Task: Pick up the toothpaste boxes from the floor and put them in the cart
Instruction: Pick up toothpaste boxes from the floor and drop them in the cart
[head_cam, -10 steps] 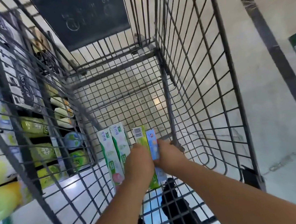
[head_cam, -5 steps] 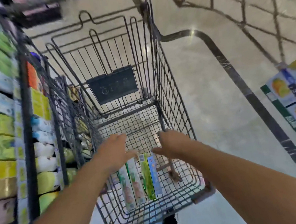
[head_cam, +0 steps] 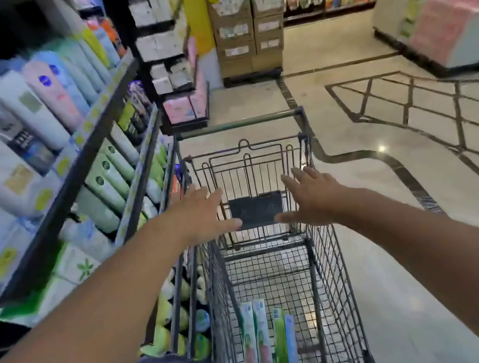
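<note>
Store aisle, your view runs forward and down. Pale tiled floor with dark inlay lines fills the right side. On your left a dark shelf unit is packed with bottles and tubes, blurred, labels unreadable. Far ahead a stack of cardboard display boxes sits on a dark pallet.

The cart, dark wire, stands just beside the shelf unit, its green handle bar at the far end from you. A dark placard hangs on the folded child-seat panel.

Both your arms reach out over the basket. Your left hand is spread flat, fingers straight, holding nothing. Your right hand is the same: fingers splayed, released, holding nothing. Neither touches the cart that you can tell.

The toothpaste boxes lie flat on the cart's floor at the near end, four side by side lengthwise: two white-and-green with pink, one green, one light blue.
</note>
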Demonstrator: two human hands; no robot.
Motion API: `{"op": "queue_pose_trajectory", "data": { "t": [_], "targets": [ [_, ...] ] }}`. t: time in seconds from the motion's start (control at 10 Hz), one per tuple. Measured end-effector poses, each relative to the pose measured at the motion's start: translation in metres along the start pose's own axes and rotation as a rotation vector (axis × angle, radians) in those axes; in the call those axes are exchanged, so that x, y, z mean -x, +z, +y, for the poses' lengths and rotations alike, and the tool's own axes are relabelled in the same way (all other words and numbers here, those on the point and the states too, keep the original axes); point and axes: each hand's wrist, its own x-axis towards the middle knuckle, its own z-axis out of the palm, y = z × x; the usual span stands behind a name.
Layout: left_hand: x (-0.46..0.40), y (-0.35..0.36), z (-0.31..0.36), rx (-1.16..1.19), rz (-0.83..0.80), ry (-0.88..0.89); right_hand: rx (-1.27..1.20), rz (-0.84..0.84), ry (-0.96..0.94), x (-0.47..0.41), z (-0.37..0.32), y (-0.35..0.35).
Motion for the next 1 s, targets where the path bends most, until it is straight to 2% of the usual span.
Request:
{"op": "queue_pose_trajectory", "data": {
  "t": [0.3,0.4,0.6,0.7,0.8,0.9,1.0],
  "targets": [
    [0.083,0.017,-0.002,0.060,-0.070,-0.005,0.024,-0.007,-0.050,0.049,-0.054,-0.003],
    [0.127,0.034,-0.012,0.096,-0.057,-0.008,0.032,-0.012,-0.090,0.069,-0.091,-0.004],
    [0.256,0.100,-0.060,0.198,-0.082,-0.112,0.105,-0.038,-0.281,0.117,-0.209,0.015],
    [0.341,0.142,-0.097,0.218,-0.066,-0.218,0.140,-0.063,-0.389,0.147,-0.287,0.027],
    [0.438,0.185,-0.139,0.337,-0.037,-0.422,0.182,-0.086,-0.534,0.183,-0.372,0.043],
    [0.543,0.230,-0.175,0.351,-0.008,-0.627,0.236,-0.086,-0.675,0.211,-0.462,0.062],
    [0.649,0.274,-0.191,0.378,-0.002,-0.852,0.177,-0.122,-0.813,0.239,-0.560,0.082]
  ]
}}
